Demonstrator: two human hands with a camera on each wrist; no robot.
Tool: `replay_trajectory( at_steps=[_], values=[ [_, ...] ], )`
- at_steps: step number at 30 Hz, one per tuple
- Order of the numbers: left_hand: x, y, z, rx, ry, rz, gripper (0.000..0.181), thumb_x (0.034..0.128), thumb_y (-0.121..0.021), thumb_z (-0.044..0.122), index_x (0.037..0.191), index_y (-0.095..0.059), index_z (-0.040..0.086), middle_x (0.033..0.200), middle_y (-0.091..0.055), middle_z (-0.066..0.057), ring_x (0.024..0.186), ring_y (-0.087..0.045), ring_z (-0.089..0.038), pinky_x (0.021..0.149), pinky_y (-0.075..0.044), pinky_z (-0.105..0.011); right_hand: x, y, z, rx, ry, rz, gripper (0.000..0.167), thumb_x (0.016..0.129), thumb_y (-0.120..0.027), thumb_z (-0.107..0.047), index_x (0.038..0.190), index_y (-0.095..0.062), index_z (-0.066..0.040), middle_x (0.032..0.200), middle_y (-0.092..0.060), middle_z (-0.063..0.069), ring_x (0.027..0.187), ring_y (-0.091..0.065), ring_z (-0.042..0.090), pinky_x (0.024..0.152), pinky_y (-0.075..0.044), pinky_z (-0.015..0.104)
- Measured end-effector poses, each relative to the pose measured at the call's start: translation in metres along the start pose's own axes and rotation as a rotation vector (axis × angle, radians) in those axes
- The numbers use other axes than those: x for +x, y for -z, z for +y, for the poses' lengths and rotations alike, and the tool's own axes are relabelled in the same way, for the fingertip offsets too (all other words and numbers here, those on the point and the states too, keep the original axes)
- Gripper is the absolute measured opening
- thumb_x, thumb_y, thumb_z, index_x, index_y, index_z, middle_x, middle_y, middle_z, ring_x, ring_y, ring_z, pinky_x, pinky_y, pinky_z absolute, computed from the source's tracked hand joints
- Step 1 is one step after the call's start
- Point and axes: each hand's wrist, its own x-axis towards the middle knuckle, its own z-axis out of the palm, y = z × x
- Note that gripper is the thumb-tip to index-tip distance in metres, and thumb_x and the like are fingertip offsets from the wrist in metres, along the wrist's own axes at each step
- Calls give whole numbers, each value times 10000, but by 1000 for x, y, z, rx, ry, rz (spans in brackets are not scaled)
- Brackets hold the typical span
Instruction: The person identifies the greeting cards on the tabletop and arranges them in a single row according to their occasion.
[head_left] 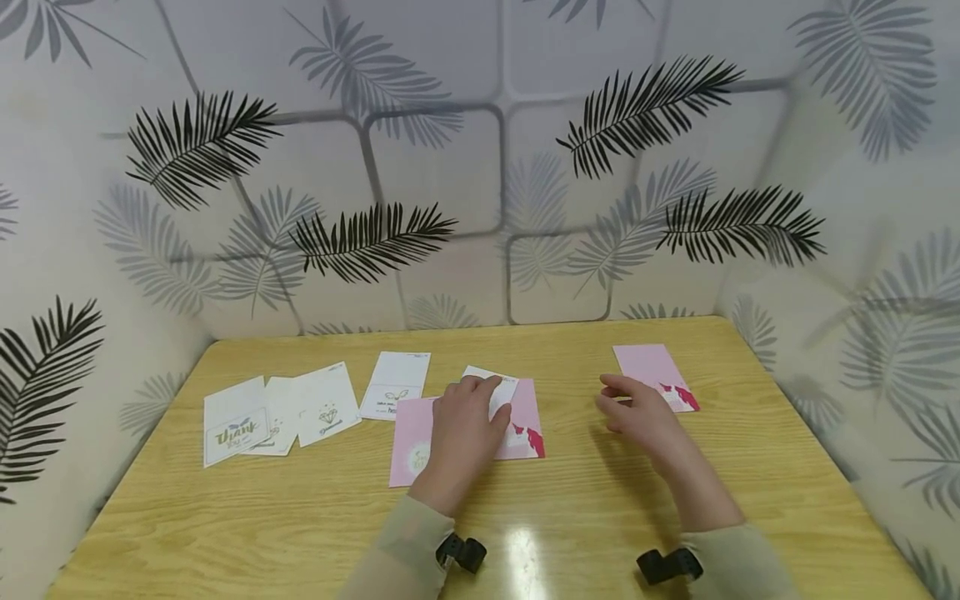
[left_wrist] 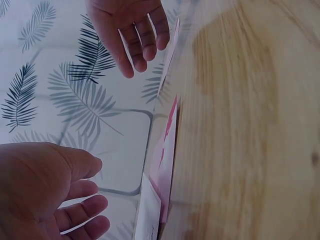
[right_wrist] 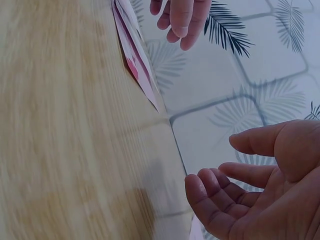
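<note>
In the head view the left hand [head_left: 467, 425] is over a white card [head_left: 480, 377] and two pink cards, one [head_left: 405, 421] to its left and one with a red figure [head_left: 528, 408] to its right. The left wrist view shows that hand [left_wrist: 45, 195] with relaxed fingers, apart from the pink card [left_wrist: 167, 165]. The right hand [head_left: 641, 417] hovers with loosely bent fingers, holding nothing, just left of another pink card [head_left: 647, 364]. Its palm and fingers [right_wrist: 260, 185] are empty in the right wrist view.
Three white cards, one printed "Thank you" [head_left: 237, 422], overlap at the left of the wooden table [head_left: 300, 525]. Another white card [head_left: 401, 371] lies between them and the pink ones. A leaf-patterned wall covering [head_left: 450, 183] rises behind the table and at both sides.
</note>
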Motion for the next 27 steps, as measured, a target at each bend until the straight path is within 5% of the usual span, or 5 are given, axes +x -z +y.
replay_trajectory(
  at_steps=[10, 27],
  values=[
    [-10, -2, -22, 30, 42, -43, 461, 1039, -785, 313, 1448, -715, 113, 1291, -694, -139, 1166, -612, -382, 976, -497, -594, -1, -24, -9, -6, 1, -71, 558, 1128, -621, -170, 1593, -473, 101, 1430, -595, 253, 1252, -631, 378, 920, -625, 389],
    [-21, -3, -31, 39, 45, -85, 530, 963, -873, 304, 1427, -728, 92, 1270, -693, -155, 1146, -599, -383, 958, -490, -593, -12, -54, -24, 50, -41, -109, 558, 1120, -645, -165, 1610, -491, 54, 1558, -546, 267, 1308, -636, 384, 998, -611, 438]
  ],
)
